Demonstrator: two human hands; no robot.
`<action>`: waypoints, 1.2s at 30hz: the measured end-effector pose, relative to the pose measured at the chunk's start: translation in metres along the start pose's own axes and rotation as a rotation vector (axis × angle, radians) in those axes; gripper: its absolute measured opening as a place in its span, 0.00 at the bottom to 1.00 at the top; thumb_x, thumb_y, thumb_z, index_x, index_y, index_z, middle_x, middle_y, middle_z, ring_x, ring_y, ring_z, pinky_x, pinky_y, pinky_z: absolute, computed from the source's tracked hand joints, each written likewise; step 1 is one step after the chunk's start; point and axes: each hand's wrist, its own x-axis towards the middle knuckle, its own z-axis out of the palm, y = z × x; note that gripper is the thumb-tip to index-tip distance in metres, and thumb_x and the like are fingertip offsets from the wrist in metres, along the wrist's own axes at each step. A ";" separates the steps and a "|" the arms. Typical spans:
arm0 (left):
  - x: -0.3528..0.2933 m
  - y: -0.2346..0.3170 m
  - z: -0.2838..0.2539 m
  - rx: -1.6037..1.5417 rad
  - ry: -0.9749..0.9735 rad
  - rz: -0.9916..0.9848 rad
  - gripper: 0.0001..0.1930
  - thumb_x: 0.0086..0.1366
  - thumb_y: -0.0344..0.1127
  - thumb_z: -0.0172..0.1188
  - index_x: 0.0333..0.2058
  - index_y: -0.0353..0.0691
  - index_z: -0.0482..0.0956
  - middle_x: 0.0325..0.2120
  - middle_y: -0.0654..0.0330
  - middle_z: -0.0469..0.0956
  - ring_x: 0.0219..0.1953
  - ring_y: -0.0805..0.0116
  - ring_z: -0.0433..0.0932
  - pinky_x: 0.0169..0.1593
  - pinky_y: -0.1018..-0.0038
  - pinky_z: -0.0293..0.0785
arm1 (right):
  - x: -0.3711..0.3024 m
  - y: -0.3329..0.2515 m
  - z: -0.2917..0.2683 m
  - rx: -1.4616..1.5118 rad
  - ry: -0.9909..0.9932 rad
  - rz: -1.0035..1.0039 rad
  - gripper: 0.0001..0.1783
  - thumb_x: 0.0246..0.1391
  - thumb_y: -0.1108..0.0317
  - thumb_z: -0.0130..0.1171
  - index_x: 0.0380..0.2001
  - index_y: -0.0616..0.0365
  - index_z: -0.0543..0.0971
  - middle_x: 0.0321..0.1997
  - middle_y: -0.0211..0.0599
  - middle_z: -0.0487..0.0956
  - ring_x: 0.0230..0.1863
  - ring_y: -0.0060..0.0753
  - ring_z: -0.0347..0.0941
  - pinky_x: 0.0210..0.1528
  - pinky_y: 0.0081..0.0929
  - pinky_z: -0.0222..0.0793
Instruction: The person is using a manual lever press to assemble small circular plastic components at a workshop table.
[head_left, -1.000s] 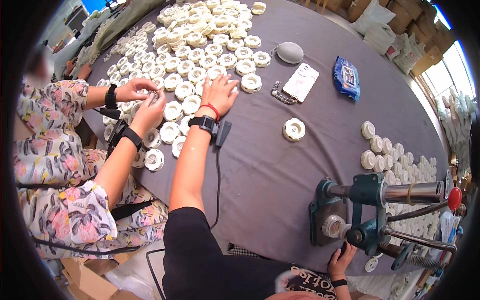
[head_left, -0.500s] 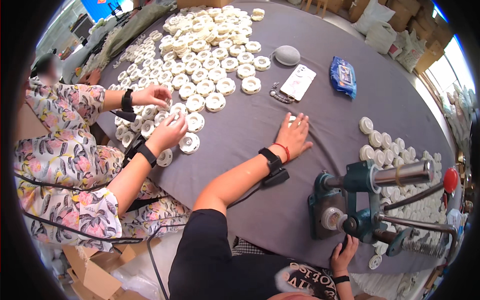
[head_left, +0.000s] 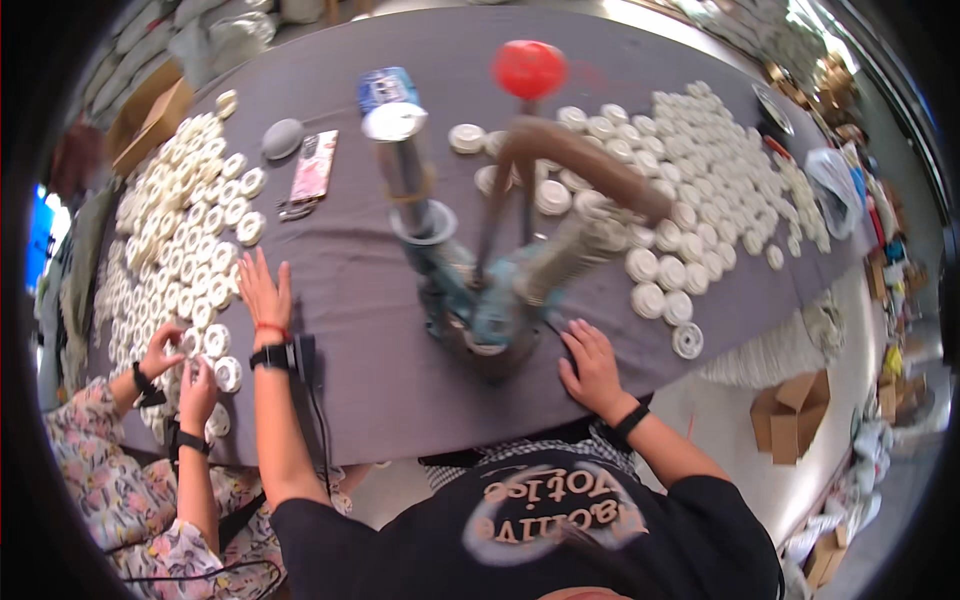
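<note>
My left hand [head_left: 264, 298] lies flat and open on the grey cloth, fingers stretched beside the edge of the spread of white round plastic parts [head_left: 219, 290] on the left. No part shows in it. My right hand [head_left: 593, 370] rests open on the cloth at the right of the press base, its fingertips close to a thin dark strip. Between my hands stands a green hand press [head_left: 490, 320] with a metal cylinder, a spring and a red-knobbed lever [head_left: 530, 72], blurred by motion. What sits in the press is hidden.
More white round parts [head_left: 690, 230] cover the table's right side. A phone [head_left: 315, 165], a grey rounded object [head_left: 282, 138] and a blue packet [head_left: 386, 88] lie farther back. At the left, a co-worker's hands [head_left: 182, 365] handle parts. A cardboard box [head_left: 790, 415] stands on the floor.
The view has swung right, bringing the press to the middle. My left hand has moved left from near the phone to the edge of the white parts. My right hand remains by the press.
</note>
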 end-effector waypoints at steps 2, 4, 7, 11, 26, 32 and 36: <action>-0.038 0.053 -0.012 -0.471 -0.019 0.170 0.30 0.66 0.38 0.54 0.64 0.35 0.59 0.65 0.43 0.56 0.69 0.49 0.52 0.69 0.61 0.47 | 0.003 0.009 -0.002 0.131 -0.034 -0.015 0.22 0.48 0.67 0.59 0.48 0.63 0.74 0.56 0.51 0.72 0.61 0.52 0.65 0.64 0.45 0.57; -0.087 0.138 -0.046 -0.834 -0.187 0.306 0.36 0.61 0.33 0.61 0.66 0.35 0.56 0.66 0.45 0.55 0.69 0.51 0.53 0.69 0.63 0.48 | 0.017 0.031 -0.003 0.091 0.057 0.057 0.24 0.49 0.65 0.59 0.49 0.63 0.73 0.56 0.52 0.71 0.61 0.53 0.64 0.64 0.47 0.56; -0.143 0.228 -0.089 -1.111 -0.408 0.285 0.41 0.51 0.37 0.72 0.61 0.34 0.61 0.59 0.48 0.65 0.62 0.55 0.64 0.64 0.63 0.59 | 0.076 0.065 -0.007 -0.252 0.279 0.172 0.31 0.48 0.60 0.61 0.54 0.63 0.70 0.59 0.57 0.68 0.63 0.57 0.60 0.65 0.54 0.52; -0.166 0.286 -0.084 -1.300 -0.415 -0.036 0.39 0.52 0.35 0.72 0.60 0.34 0.61 0.54 0.51 0.69 0.57 0.59 0.69 0.61 0.65 0.62 | 0.129 0.111 0.000 -0.350 0.156 0.276 0.37 0.47 0.58 0.62 0.59 0.63 0.66 0.60 0.60 0.66 0.64 0.61 0.58 0.66 0.56 0.51; -0.201 0.269 -0.082 -0.903 -0.072 0.050 0.40 0.49 0.44 0.72 0.56 0.30 0.67 0.57 0.43 0.66 0.61 0.45 0.63 0.63 0.57 0.59 | 0.073 -0.067 0.027 1.104 -0.001 0.495 0.24 0.67 0.54 0.43 0.51 0.65 0.71 0.40 0.46 0.79 0.35 0.29 0.79 0.31 0.27 0.76; -0.164 0.253 -0.078 -0.644 -0.170 0.184 0.33 0.40 0.47 0.75 0.46 0.39 0.75 0.52 0.54 0.73 0.60 0.49 0.66 0.60 0.56 0.59 | 0.090 -0.055 0.004 1.028 -0.385 0.437 0.21 0.68 0.56 0.42 0.51 0.62 0.74 0.22 0.37 0.77 0.18 0.24 0.73 0.23 0.26 0.69; -0.141 0.254 -0.072 -0.945 -0.481 0.185 0.32 0.39 0.52 0.75 0.44 0.47 0.78 0.47 0.55 0.76 0.64 0.49 0.61 0.63 0.47 0.53 | 0.107 -0.052 -0.026 0.862 -0.618 0.392 0.21 0.67 0.56 0.44 0.48 0.63 0.76 0.20 0.35 0.76 0.17 0.24 0.72 0.23 0.26 0.68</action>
